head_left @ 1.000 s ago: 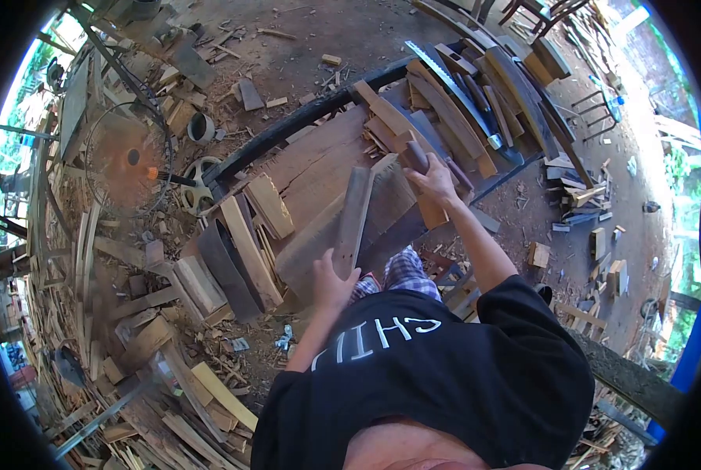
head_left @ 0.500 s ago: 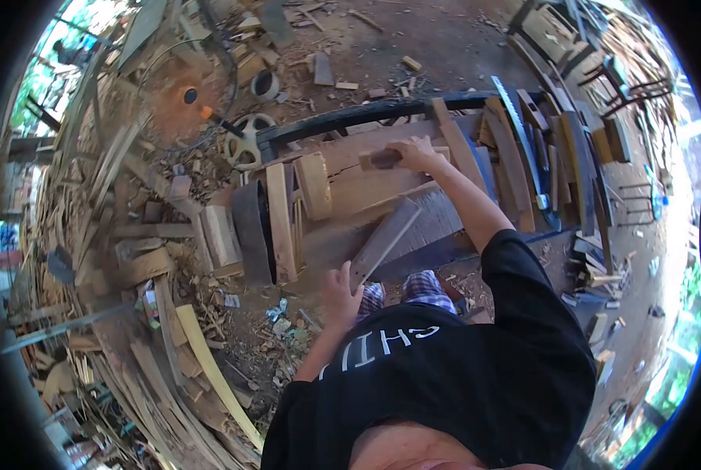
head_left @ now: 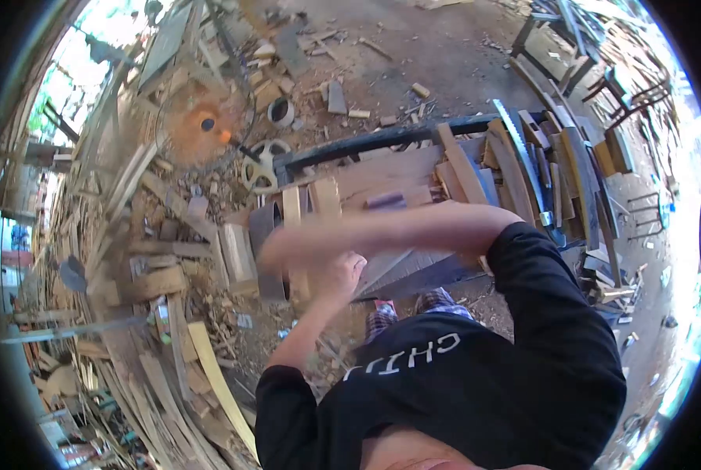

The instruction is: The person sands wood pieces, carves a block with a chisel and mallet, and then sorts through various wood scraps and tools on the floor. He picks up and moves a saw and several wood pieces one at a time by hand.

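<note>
My right hand (head_left: 284, 254) is smeared by motion, reaching left across the bench past the pale wood pieces, in front of a dark belt-like loop (head_left: 264, 222). Its fingers cannot be made out. Below it, my left hand (head_left: 342, 274) has curled fingers at the near end of a wooden board (head_left: 385, 270), which slants over the bench. My right forearm covers the board's far part. A dark brown block (head_left: 385, 200) lies on the bench top (head_left: 366, 174) beyond the forearm.
A hand saw (head_left: 523, 153) and several wood strips lie at the bench's right end. A standing fan (head_left: 207, 125) is beyond the left end, beside a pale spoked wheel (head_left: 266, 166). Scrap wood (head_left: 162, 368) is heaped at left; a chair (head_left: 621, 90) stands at right.
My right hand has left the dark brown block and swung left and nearer to me, over my left hand. My left hand has shifted slightly up; the whole view has turned a little.
</note>
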A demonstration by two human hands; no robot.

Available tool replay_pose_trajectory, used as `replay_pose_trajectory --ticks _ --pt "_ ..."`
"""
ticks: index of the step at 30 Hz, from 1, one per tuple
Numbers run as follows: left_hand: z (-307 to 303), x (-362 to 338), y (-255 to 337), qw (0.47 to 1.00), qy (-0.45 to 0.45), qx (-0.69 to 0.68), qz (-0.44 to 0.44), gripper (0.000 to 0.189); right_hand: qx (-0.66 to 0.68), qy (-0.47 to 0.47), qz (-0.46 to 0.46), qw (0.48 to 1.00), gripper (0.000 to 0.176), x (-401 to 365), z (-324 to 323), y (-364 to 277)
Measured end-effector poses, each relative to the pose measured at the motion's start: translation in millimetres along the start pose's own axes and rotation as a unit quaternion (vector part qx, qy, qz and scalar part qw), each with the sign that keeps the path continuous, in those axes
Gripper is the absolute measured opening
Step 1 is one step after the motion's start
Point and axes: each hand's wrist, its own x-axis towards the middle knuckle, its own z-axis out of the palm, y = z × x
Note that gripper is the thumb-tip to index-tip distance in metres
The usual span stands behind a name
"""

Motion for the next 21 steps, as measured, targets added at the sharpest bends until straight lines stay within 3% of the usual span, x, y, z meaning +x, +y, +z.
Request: replay_pose_trajectory --ticks 1,2,3,5,8,15,17,18,19,20,21 --pt "-31.5 11.3 17.3 0.999 -0.017 -0.040 -0.023 0.026 0.108 0.157 -0.268 0.944 0.047 33.5 13.9 -60.1" --pt "-55.0 24.1 29.2 0.995 -0.036 -0.078 -0.047 0.017 0.195 0.120 -0.358 0.905 0.044 27.0 -6.4 -144.9" --pt "-55.7 39.9 24.3 0.997 -0.034 -0.070 -0.029 0.017 0.178 0.129 -0.353 0.909 0.044 18.3 -25.3 -137.9" --pt "-50.2 70.5 13.0 0.975 -0.103 -0.191 0.049 0.013 0.149 0.138 -0.346 0.916 0.044 17.9 -29.9 -136.9" --pt "-75.8 86.6 38.7 0.956 -0.061 -0.261 0.116 0.015 0.122 0.139 -0.340 0.922 0.044 11.5 -46.5 -144.6" --pt "-89.4 113.1 32.1 0.954 -0.120 -0.241 0.134 0.017 0.082 0.140 -0.324 0.932 0.043 -4.2 -56.7 -155.5" --pt "-44.2 149.7 21.0 0.938 -0.046 -0.221 0.263 0.016 0.077 0.133 -0.329 0.932 0.043 -3.1 -59.1 -161.2" --pt "-46.6 158.3 54.5 0.930 -0.049 -0.257 0.259 0.015 0.078 0.129 -0.342 0.928 0.043 2.1 -60.4 -166.8" --pt "-60.9 166.1 99.1 0.896 -0.066 -0.309 0.311 0.016 0.077 0.122 -0.357 0.923 0.043 8.7 -62.6 -171.7" --pt "-60.9 171.1 141.4 0.850 -0.128 -0.407 0.310 0.016 0.078 0.113 -0.373 0.917 0.043 13.7 -64.3 -176.6" --pt "-79.7 174.6 187.5 0.825 -0.065 -0.360 0.430 0.014 0.080 0.103 -0.389 0.912 0.043 18.4 -64.6 -181.1"
